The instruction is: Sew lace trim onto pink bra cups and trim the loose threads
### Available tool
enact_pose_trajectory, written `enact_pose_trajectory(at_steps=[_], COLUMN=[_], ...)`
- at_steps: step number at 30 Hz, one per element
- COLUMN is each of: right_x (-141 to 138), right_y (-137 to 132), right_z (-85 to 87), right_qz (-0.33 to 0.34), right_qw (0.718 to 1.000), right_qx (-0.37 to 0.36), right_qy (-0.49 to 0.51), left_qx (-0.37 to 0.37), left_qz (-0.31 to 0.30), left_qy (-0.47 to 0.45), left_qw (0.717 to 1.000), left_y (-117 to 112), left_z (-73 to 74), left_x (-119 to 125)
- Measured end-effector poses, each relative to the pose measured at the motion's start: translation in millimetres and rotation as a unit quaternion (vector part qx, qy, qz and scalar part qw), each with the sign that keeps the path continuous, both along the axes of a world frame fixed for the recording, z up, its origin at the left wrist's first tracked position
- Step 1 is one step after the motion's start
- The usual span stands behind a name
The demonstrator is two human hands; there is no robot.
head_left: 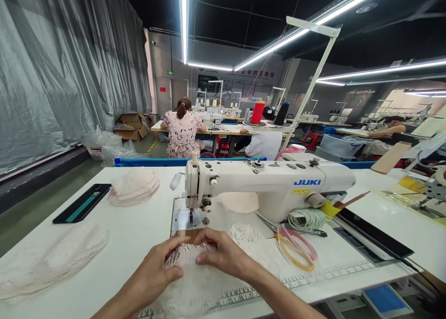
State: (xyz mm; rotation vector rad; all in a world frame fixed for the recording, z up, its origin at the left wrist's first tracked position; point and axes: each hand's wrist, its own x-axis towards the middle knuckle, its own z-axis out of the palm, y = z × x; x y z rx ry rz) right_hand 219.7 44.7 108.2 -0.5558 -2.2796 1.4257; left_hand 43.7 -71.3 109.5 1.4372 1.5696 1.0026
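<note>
In front of the sewing machine's needle and presser foot (191, 217), a piece of white lace fabric (195, 275) lies on the table. My left hand (155, 270) grips its left side, thumb on top and fingers curled over the far edge. Opposite it, my right hand (223, 254) pinches the right side between thumb and fingers. The fingertips of both hands nearly meet close to the metal needle plate (181, 219). The white sewing machine (258, 182) stands just beyond them. More lace (245, 233) lies to the right of my right hand.
Stacked white pieces (134, 186) and a larger pile (52, 258) lie left, beside a black-and-green case (82, 203). Orange-handled scissors (296, 254) and a coil of pale cord (306, 220) sit right. A printed ruler (327, 275) runs near the front edge. People sit at machines beyond.
</note>
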Motion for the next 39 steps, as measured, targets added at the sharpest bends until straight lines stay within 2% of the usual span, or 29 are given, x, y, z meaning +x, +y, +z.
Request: enact_pose_trajectory(at_steps=[3,6,13,20,23,27,32,35,39], right_x=[2,2,3,12,10,-9,-30,-33,-33], right_y=[-9,-18,-35,-55,-59,-44,-15,-1,16], right_z=[9.5,19.6,34.0,49.9,53.3,38.0,10.9,0.1,-12.5], right_qz=[0.026,0.051,0.031,0.016,0.007,-0.025,-0.057,-0.087,-0.138], right_qw=[0.999,0.998,0.998,0.995,0.99,0.982,0.973,0.962,0.936], right_qx=[0.021,0.032,0.062,0.092,0.126,0.159,0.173,0.197,0.249], right_qy=[-0.006,-0.004,-0.003,-0.028,-0.055,-0.096,-0.139,-0.166,-0.206], left_qx=[-0.004,-0.001,-0.038,-0.028,-0.024,-0.074,-0.076,-0.07,-0.072], left_qz=[-0.012,0.002,0.034,-0.035,-0.049,-0.046,-0.031,-0.01,0.033], left_qy=[-0.028,-0.03,0.025,-0.097,-0.091,-0.055,-0.004,0.048,0.145], left_qw=[1.0,1.0,0.998,0.994,0.994,0.995,0.997,0.996,0.986], left_y=[-8,-19,-39,-55,-59,-40,5,31,59], left_z=[5.8,11.7,26.5,33.1,38.2,30.7,3.3,-9.8,-16.1], left_x=[5,8,14,26,20,2,-17,-21,-18])
